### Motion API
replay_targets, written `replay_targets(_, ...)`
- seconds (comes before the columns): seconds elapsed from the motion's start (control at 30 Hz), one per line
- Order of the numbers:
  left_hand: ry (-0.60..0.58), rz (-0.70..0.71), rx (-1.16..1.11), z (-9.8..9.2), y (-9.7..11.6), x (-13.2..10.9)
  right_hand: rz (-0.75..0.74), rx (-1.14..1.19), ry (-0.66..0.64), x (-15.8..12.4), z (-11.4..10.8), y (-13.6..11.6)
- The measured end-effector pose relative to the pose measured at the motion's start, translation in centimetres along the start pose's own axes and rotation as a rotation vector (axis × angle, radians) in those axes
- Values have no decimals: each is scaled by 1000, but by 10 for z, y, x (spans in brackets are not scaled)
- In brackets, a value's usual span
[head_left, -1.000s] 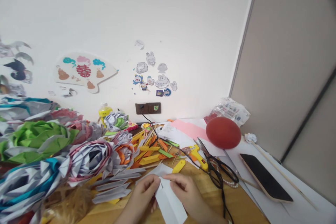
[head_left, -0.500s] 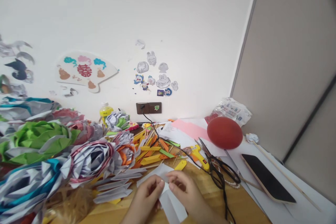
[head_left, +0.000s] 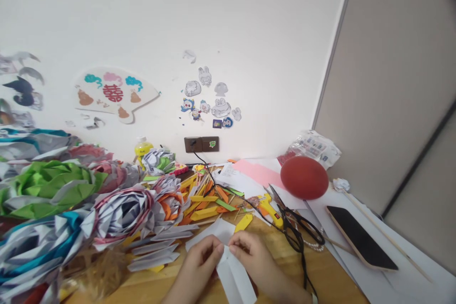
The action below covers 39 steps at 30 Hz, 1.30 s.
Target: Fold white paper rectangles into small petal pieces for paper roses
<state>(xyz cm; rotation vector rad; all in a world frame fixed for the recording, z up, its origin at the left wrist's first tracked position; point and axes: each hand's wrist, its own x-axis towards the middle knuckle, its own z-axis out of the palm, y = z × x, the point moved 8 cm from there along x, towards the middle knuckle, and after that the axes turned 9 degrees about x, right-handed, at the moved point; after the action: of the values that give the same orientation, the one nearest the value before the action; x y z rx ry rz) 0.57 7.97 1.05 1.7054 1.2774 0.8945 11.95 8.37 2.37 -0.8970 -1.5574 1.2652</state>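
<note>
Pinches folded white paper (head_left: 236,278) between closed fingers (head_left: 219,250) of left hand (head_left: 201,259) and right hand (head_left: 254,255) toward surface's (head_left: 290,263) near edge, apparently steadying its folds.

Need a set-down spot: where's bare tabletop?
Bare wood: between the right hand and scissors; right of the black cable, up to white sheets; left of the left hand, below folded white strips. Crowded: paper flowers far left, orange and yellow strips behind the hands, glue gun beside the scissors.

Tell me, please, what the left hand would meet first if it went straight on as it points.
Most likely the right hand, whose fingertips face it across the held white paper, though depth is unclear.
</note>
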Motion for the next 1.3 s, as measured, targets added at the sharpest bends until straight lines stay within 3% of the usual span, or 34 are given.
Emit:
replay_targets(0.17, 14, 20, 169, -3, 13, -1, -16, -101, 0, -1, 1, 1)
replay_targets(0.7, 32, 85, 407, 4, 13, -4, 71, -48, 30, 0, 5, 15)
replay_targets(0.93, 47, 85, 323, 4, 11, -5, 89, 52, 62, 1, 7, 21)
replay_targets(1.17, 161, 48, 327, -10, 10, -4, 85, 96, -5, 1, 11, 17)
replay_targets(1.3, 106, 39, 347, -5, 9, -3, 97, 76, 6, 1, 10, 19)
